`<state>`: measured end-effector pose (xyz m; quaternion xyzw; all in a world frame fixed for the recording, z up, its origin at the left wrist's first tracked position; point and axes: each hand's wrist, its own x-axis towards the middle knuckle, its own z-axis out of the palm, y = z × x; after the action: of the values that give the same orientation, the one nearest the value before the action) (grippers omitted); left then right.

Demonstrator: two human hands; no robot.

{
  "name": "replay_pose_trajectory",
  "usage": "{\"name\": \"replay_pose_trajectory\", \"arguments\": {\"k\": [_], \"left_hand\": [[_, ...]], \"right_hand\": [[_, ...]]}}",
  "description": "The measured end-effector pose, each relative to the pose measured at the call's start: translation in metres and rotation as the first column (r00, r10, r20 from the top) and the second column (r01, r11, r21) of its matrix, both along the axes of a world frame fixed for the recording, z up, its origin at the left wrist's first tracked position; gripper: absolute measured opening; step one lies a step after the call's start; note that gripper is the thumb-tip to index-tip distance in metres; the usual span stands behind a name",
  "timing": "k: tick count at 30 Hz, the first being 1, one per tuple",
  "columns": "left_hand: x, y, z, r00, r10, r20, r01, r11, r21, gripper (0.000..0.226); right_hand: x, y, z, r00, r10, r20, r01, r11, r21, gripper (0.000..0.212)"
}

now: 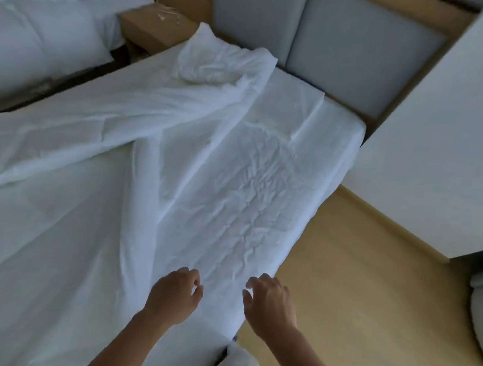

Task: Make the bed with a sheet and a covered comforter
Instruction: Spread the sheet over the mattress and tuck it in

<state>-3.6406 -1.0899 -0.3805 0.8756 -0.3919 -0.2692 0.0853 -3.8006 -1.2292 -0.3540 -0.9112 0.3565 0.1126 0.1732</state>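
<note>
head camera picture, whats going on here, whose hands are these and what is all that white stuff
There is no machine here: one camera worn on a person's head looks down at their own two bare hands. The left hand and right hand hover at the near edge of a bed, fingers loosely curled, holding nothing that I can see. The wrinkled white sheet covers it; the comforter lies bunched toward the left side. Beyond are a grey headboard and a wooden nightstand.
</note>
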Motion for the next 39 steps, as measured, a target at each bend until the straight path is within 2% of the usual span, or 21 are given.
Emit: {"name": "replay_pose_trajectory", "arguments": {"k": [5,10,13,18,25,28,33,39], "left_hand": [[0.028,-0.111,0.017,0.999,-0.002,-0.038,0.000,0.999,-0.041,0.025],[0.063,-0.196,0.048,0.998,0.061,0.023,-0.059,0.993,-0.104,0.028],[0.083,-0.245,0.051,0.991,0.112,0.077,-0.107,0.992,-0.071,0.029],[0.107,-0.328,0.059,0.959,0.245,0.146,-0.252,0.967,0.029,0.032],[0.112,-0.425,0.093,0.835,0.522,0.173,-0.541,0.836,0.088,0.030],[0.108,-0.449,0.100,0.785,0.598,0.164,-0.617,0.779,0.115,0.029],[0.118,-0.463,0.103,0.748,0.641,0.175,-0.664,0.721,0.199,0.031],[0.175,-0.475,0.091,0.764,0.612,0.204,-0.644,0.740,0.194,0.032]], "right_hand": [[0.044,-0.140,0.017,0.998,0.065,-0.015,-0.065,0.998,-0.019,0.027],[0.100,-0.240,0.030,0.989,0.148,-0.001,-0.148,0.989,-0.017,0.028],[0.147,-0.298,0.023,0.970,0.240,0.041,-0.239,0.971,-0.019,0.029],[0.230,-0.389,0.013,0.883,0.455,0.115,-0.454,0.890,-0.042,0.029],[0.296,-0.490,0.016,0.710,0.686,0.159,-0.694,0.720,-0.004,0.030],[0.313,-0.521,0.021,0.673,0.716,0.186,-0.730,0.683,0.008,0.030],[0.341,-0.555,0.026,0.676,0.696,0.242,-0.725,0.688,0.045,0.030],[0.392,-0.569,0.020,0.745,0.630,0.217,-0.661,0.742,0.116,0.033]]}}
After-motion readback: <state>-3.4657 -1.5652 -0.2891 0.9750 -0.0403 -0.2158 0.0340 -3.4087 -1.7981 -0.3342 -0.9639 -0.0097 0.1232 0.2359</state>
